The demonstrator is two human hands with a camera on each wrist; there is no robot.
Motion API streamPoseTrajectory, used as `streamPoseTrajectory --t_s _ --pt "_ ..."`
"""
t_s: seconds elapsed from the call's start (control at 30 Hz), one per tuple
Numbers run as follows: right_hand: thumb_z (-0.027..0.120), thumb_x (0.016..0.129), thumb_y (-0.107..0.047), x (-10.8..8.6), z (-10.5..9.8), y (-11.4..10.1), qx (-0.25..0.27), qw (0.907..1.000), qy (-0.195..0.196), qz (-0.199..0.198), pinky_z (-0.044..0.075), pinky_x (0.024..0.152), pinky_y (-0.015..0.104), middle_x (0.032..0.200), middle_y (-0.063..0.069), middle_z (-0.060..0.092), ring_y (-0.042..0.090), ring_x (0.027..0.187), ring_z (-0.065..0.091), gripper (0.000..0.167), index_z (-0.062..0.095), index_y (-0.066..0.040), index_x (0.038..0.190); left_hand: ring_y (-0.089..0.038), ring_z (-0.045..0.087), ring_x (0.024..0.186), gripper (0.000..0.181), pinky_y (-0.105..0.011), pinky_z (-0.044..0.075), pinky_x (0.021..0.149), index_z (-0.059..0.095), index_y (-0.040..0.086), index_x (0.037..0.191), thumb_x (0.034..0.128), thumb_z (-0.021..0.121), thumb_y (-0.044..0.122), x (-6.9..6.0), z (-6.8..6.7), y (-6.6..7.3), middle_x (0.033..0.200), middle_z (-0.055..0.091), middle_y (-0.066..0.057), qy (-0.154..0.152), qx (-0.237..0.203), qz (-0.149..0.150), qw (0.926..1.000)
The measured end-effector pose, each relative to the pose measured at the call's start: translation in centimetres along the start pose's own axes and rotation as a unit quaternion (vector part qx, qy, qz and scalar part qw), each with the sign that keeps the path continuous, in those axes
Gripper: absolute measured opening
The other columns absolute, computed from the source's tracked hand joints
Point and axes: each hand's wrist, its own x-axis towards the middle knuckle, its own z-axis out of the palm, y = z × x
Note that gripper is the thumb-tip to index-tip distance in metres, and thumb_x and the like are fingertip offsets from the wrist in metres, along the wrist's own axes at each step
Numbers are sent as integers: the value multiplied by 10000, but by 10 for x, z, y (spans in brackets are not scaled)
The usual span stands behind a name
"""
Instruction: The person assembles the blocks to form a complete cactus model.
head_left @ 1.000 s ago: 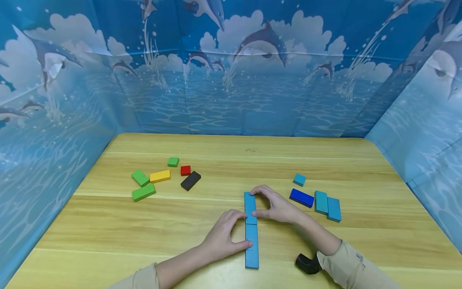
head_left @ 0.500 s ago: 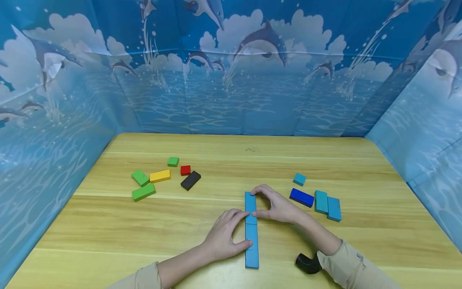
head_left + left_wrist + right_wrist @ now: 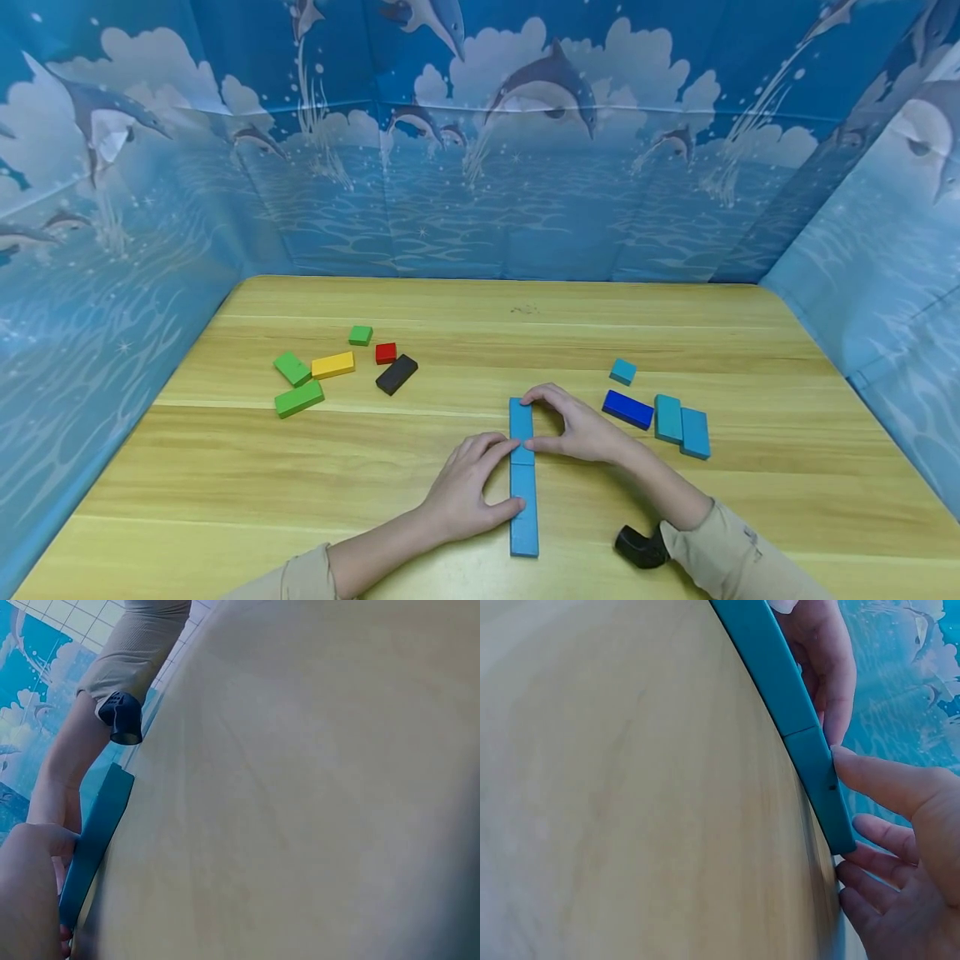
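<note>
Two light blue blocks lie end to end in a straight line in the head view. They are a far block (image 3: 521, 422) and a longer-looking near block (image 3: 524, 531). My left hand (image 3: 463, 492) is on their left side, its thumb resting on the near block and its index fingertip touching the far one close to the seam. From the right, my right hand (image 3: 577, 429) holds the far block, index finger at its far end and thumb at its right edge. In the right wrist view, a fine seam parts the near block (image 3: 769, 664) from the far block (image 3: 821, 787).
On the table (image 3: 225, 475), green blocks (image 3: 298, 399), a yellow block (image 3: 333, 365), a red block (image 3: 386, 353) and a black block (image 3: 397, 375) lie left. A dark blue block (image 3: 627, 410) and light blue blocks (image 3: 694, 433) lie right. A black device (image 3: 641, 547) sits by the right sleeve.
Early on, the left index fingertip shifted slightly right onto the far block, and that block moved slightly right. Both hands otherwise stay almost still.
</note>
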Motion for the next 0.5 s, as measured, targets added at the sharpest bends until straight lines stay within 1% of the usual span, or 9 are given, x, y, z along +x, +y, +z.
streamPoseTrajectory --t_s 0.07,0.17,0.27,0.33,0.4,0.43,0.5 --pt "719 787 -274 0 -1 1 120 9999 58 -1 332 1008 455 1228 43 506 258 1206 441 508 498 -88 1206 -183 366 1223 651 -429 326 998 422 173 1363 798 598 444 0 0 0 1320 422 -11 -17 23 0 10000" --pt "695 814 -244 -1 -7 4 271 9988 392 70 356 983 476 1242 101 516 301 1193 456 516 481 -55 1244 -183 366 1224 655 -430 325 999 419 179 1365 796 596 451 1 0 0 1322 421 -12 -24 50 -1 10000" --pt "671 836 -205 -3 -19 7 404 9937 1036 102 376 954 494 1255 160 503 322 1170 462 516 461 -25 1272 -180 366 1225 657 -429 324 999 420 182 1365 794 596 454 1 0 -1 1320 423 -10 -14 56 -1 10000" --pt "667 838 -173 -5 -29 11 422 9875 1512 113 385 939 492 1263 184 488 319 1155 462 512 456 -19 1279 -179 365 1225 658 -428 322 1001 420 183 1366 792 597 453 0 1 -1 1318 424 -7 -2 45 -9 10000" --pt "668 836 -155 -8 -38 17 321 9809 1913 150 387 924 491 1263 190 480 312 1140 460 511 457 -20 1281 -177 363 1225 660 -425 320 1003 417 185 1368 792 595 454 0 1 -1 1317 423 -4 3 51 -16 10000" --pt "669 834 -152 -11 -42 20 212 9779 2073 193 387 915 493 1262 185 482 311 1130 462 509 461 -24 1281 -177 362 1226 661 -423 318 1005 416 185 1369 793 594 454 0 2 -1 1316 423 -3 6 58 -18 10000" --pt "669 834 -149 -16 -51 27 34 9739 2250 295 373 905 502 1257 185 478 324 1119 457 509 463 -22 1282 -177 362 1225 661 -421 318 1005 415 186 1370 793 592 455 0 2 -1 1316 422 -1 11 69 -29 10000"
